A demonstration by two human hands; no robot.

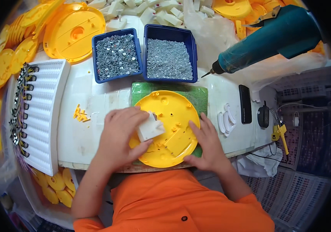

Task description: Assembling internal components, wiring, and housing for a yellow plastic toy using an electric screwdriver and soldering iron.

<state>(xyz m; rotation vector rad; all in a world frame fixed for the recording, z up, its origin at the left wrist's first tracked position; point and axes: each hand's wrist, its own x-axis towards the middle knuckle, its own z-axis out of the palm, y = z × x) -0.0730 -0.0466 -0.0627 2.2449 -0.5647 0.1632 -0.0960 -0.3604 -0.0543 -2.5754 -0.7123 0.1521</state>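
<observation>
Head view: left hand clamping the white block over the yellow disc

From my remote seat I am seeing the yellow disc lying on the green mat, near the front edge of the counter and just before the orange shirt. The left hand's grip is clamping the white block between thumb and fingers, above the disc's left half; I cannot tell whether the block is touching the disc underneath. The right hand's grip is standing apart, its thumb and fingers resting well parted along the disc's right rim.

Beyond the mat, two blue bins are sitting side by side: the left bin is holding small metal pieces, the right bin silvery screws. A teal driver is slanting in from the upper right, its tip pointing down toward the right bin's near corner. To the left, yellow bits are lying loose between the disc and a ridged white tray. To the right, I am seeing white curved parts lying near a flat black slab.
</observation>
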